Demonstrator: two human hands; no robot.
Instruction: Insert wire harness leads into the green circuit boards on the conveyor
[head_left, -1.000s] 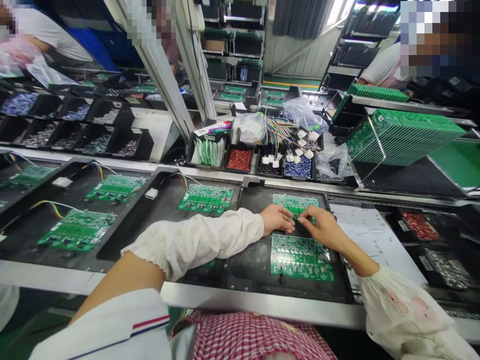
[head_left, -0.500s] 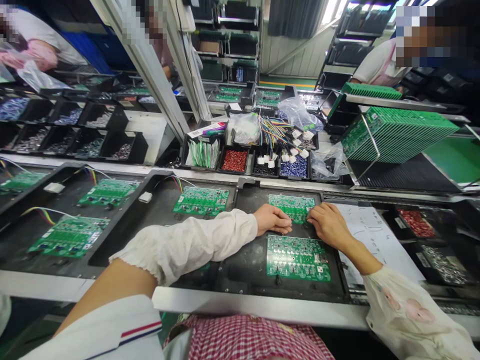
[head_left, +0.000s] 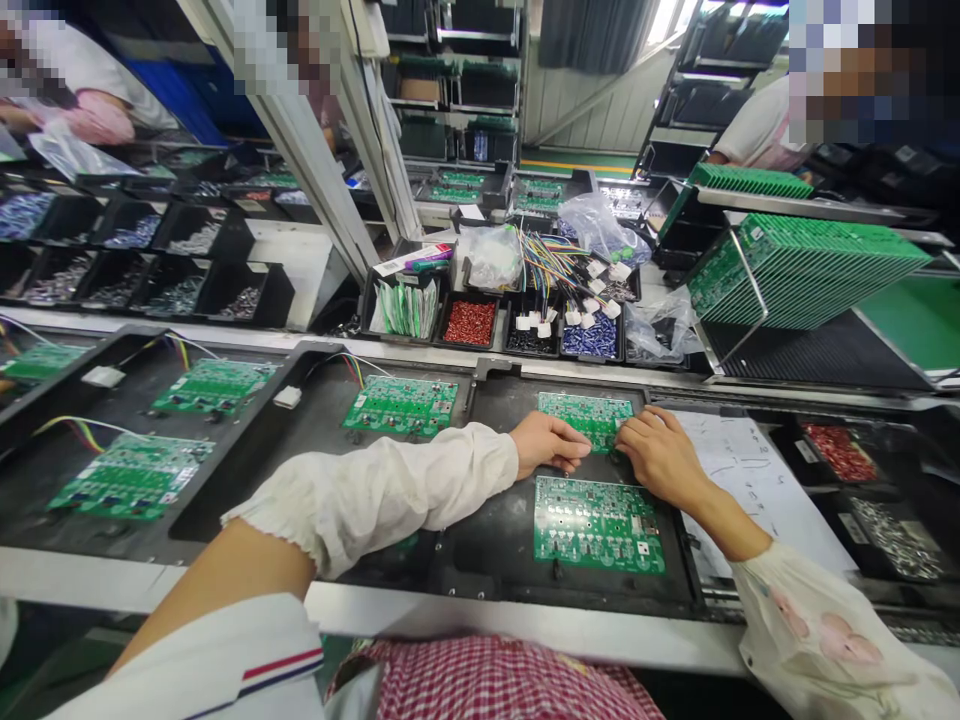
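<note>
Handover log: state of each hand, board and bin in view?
left hand: on far board's left end
right hand: palm down on far board's right end
far board: flat in carrier, touched by both hands
near board: flat in carrier, untouched
wired board: flat, wires attached
red parts bin: filled
board rack: full, tilted

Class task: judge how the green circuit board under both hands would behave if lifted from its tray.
The circuit board looks thin and flat, so probably stiff and light. Small parts stand on it, so likely fragile. Lying flat in the black tray, it would likely slide, not roll.
</note>
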